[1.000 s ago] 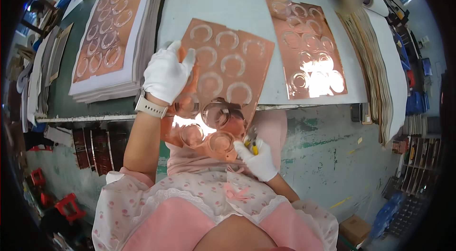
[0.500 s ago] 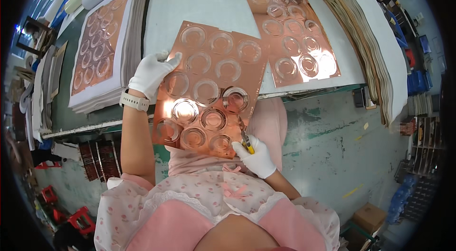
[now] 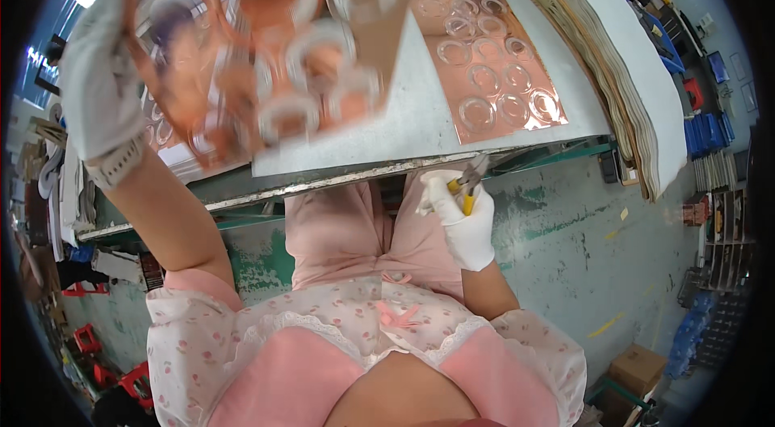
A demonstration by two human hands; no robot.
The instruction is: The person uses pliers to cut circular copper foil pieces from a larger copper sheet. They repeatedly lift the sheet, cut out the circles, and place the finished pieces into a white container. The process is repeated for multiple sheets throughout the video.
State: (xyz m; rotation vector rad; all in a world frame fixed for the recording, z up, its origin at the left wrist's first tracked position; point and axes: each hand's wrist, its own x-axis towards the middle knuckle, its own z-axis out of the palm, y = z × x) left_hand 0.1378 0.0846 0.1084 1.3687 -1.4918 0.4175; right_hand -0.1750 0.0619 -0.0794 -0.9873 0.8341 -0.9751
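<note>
My left hand (image 3: 101, 76), in a white glove, grips the left edge of a shiny copper-coloured sheet (image 3: 278, 72). Raised ring patterns cover this sheet; it is lifted tilted above the table and blurred by motion. My right hand (image 3: 468, 229), also gloved in white, is closed around yellow-handled pliers (image 3: 469, 199). Their metal jaws point up and away, near the table's front edge. A second copper-coloured sheet (image 3: 494, 68) with similar rings lies flat on the table, beyond the right hand.
The white-covered table (image 3: 412, 132) spans ahead, with a dark front edge. A thick stack of layered sheets (image 3: 617, 80) hangs over it at the right. The raised copper sheet mostly hides another stack at the left. A cardboard box (image 3: 638, 369) sits on the floor at lower right.
My left hand has swung the copper sheet up and left, away from my lap. My right hand has moved up and slightly right with the pliers, now apart from the sheet.
</note>
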